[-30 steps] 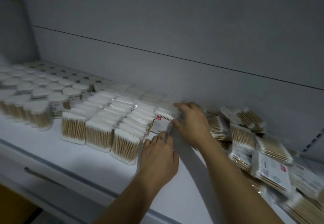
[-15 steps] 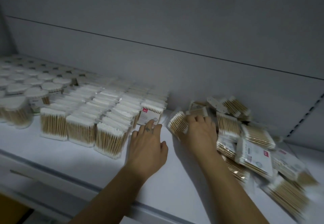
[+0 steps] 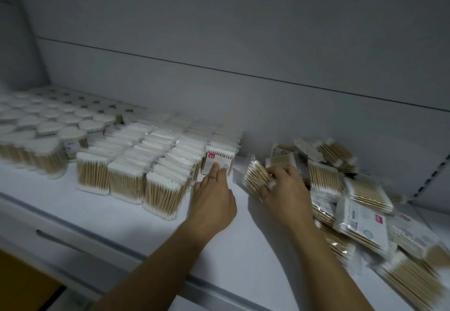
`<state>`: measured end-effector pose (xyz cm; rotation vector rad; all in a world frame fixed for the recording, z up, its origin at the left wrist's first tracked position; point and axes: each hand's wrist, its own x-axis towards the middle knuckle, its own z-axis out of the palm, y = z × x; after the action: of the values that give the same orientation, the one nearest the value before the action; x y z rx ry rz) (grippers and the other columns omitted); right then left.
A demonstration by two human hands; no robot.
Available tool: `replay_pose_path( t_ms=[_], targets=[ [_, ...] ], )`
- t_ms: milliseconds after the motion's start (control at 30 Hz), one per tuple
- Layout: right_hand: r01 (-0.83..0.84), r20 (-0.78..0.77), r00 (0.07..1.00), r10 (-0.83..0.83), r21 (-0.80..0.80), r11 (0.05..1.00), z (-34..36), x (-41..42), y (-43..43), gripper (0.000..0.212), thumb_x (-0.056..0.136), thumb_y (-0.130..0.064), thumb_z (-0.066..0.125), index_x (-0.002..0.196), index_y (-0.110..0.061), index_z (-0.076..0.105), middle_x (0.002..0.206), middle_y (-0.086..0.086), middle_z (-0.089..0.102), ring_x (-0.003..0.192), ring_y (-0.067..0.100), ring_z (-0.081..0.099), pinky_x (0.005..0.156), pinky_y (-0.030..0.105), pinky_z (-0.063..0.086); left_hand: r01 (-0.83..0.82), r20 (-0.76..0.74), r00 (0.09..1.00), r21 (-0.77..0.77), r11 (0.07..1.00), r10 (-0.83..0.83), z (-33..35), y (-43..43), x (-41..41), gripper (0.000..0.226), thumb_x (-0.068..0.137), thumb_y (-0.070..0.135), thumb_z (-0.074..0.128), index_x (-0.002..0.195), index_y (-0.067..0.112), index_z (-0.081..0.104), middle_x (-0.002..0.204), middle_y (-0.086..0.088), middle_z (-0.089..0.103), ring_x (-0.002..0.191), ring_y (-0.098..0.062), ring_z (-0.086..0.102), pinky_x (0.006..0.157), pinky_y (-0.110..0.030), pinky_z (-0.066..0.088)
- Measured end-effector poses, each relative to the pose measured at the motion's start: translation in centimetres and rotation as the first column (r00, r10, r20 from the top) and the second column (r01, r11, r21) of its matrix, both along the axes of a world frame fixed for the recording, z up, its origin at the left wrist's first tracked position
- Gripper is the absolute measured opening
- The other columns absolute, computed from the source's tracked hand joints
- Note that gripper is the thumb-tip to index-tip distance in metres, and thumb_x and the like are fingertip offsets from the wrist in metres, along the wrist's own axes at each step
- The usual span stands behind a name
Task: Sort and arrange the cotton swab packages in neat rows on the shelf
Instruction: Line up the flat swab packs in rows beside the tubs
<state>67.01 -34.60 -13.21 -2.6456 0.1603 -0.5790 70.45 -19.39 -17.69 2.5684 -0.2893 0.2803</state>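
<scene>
Left hand (image 3: 211,204) touches labelled package (image 3: 225,158); right hand (image 3: 286,190) grips loose package (image 3: 255,178).

On the shelf (image 3: 73,203), far left: round tubs (image 3: 73,132) in rows, back to front. Just right of them: upright packages (image 3: 151,164) in rows from the back wall (image 3: 243,106) toward the front edge. At the front of the rightmost, shorter row: a labelled package (image 3: 218,162), with a fingertip of the left hand (image 3: 211,203) on its face. Right of that, across a bare gap: a tilted package (image 3: 257,179) gripped in the right hand (image 3: 285,189). Further right, against the back wall: a loose pile (image 3: 353,196) of packages, lying flat and overlapping, spilling toward the front edge.
</scene>
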Motion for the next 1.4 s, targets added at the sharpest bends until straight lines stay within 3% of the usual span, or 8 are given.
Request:
replay_pose_path(
  t_ms=[300,533,667,800,900,1067,1200,1400],
  targets=[
    [-0.092,0.06,0.995,0.074,0.38,0.92,0.4,-0.1,0.0,0.022,0.075,-0.02,0.074,0.085,-0.029,0.057,0.079,-0.018,0.062,0.073,0.003,0.06,0.059,0.018,0.039,0.108,0.187,0.98,-0.236,0.966,-0.064,0.5,1.0,-1.9,0.045,0.094,0.021,0.05,0.137,0.025,0.04,0.136,0.004,0.05,0.124,-0.016,0.048,0.105,-0.035,0.039],
    [-0.28,0.176,0.96,0.22,0.522,0.805,1.6,-1.2,1.5,0.028,0.072,-0.027,0.081,0.092,-0.025,0.061,0.087,-0.011,0.068,0.073,0.002,0.062,0.061,0.022,0.05,0.282,0.102,0.951,-0.668,0.689,-0.291,2.4,0.7,-3.5,0.035,0.095,0.051,0.044,0.129,0.047,0.048,0.119,0.02,0.061,0.107,0.005,0.059,0.092,-0.027,0.051],
    [-0.486,0.182,0.834,0.521,0.689,0.537,2.4,-2.1,1.3,0.023,0.079,-0.008,0.075,0.098,-0.021,0.073,0.127,-0.011,0.06,0.083,0.024,0.067,0.065,0.034,0.055,0.231,-0.011,0.903,-0.83,0.508,-0.429,3.9,1.4,-3.5,0.04,0.089,0.061,0.053,0.116,0.033,0.063,0.104,0.007,0.073,0.097,-0.006,0.068,0.074,-0.023,0.053],
    [-0.417,0.257,0.906,0.335,0.666,0.619,2.7,-1.8,1.2,0.028,0.085,-0.01,0.07,0.107,-0.027,0.069,0.113,-0.008,0.067,0.073,0.017,0.066,0.055,0.023,0.048,0.092,-0.132,0.89,-0.886,0.455,-0.437,3.7,1.7,-3.4,0.027,0.095,0.04,0.054,0.113,0.023,0.066,0.1,-0.001,0.074,0.089,-0.022,0.072,0.077,-0.039,0.058],
    [-0.391,0.197,0.916,0.349,0.638,0.664,2.6,-1.3,0.8,0.043,0.08,-0.021,0.076,0.119,-0.032,0.062,0.105,-0.013,0.066,0.075,0.016,0.062,0.059,0.015,0.046,0.139,-0.129,0.887,-0.841,0.523,-0.443,2.8,1.8,-3.4,0.027,0.089,0.044,0.06,0.11,0.028,0.065,0.095,0.003,0.075,0.081,-0.019,0.072,0.075,-0.04,0.059],
    [-0.324,0.139,0.942,0.306,0.614,0.72,2.1,-0.6,0.4,0.019,0.077,-0.012,0.079,0.092,-0.02,0.069,0.08,-0.003,0.071,0.068,0.011,0.065,0.057,0.021,0.05,0.147,-0.066,0.96,-0.707,0.692,-0.272,0.8,1.6,-3.6,0.034,0.09,0.031,0.066,0.12,0.04,0.052,0.111,0.016,0.067,0.1,-0.001,0.065,0.085,-0.028,0.056],
    [-0.131,0.027,0.991,0.132,0.444,0.886,2.6,1.6,0.3,0.017,0.08,-0.013,0.074,0.09,-0.023,0.066,0.087,-0.008,0.069,0.078,0.013,0.067,0.07,0.039,0.059,0.04,0.1,0.995,-0.264,0.964,-0.013,-0.2,1.6,-4.4,0.055,0.092,0.034,0.057,0.14,0.027,0.031,0.131,0.007,0.048,0.123,-0.012,0.046,0.102,-0.031,0.042],
    [-0.173,0.049,0.985,0.167,0.205,0.963,2.8,5.3,4.2,0.018,0.075,-0.015,0.074,0.092,-0.018,0.068,0.09,-0.002,0.066,0.079,0.013,0.06,0.068,0.025,0.047,-0.032,0.147,0.989,0.079,0.996,0.02,-0.6,1.3,-4.2,0.052,0.093,0.041,0.046,0.139,0.021,0.033,0.145,-0.001,0.035,0.13,-0.021,0.035,0.105,-0.037,0.031]
  ],
)
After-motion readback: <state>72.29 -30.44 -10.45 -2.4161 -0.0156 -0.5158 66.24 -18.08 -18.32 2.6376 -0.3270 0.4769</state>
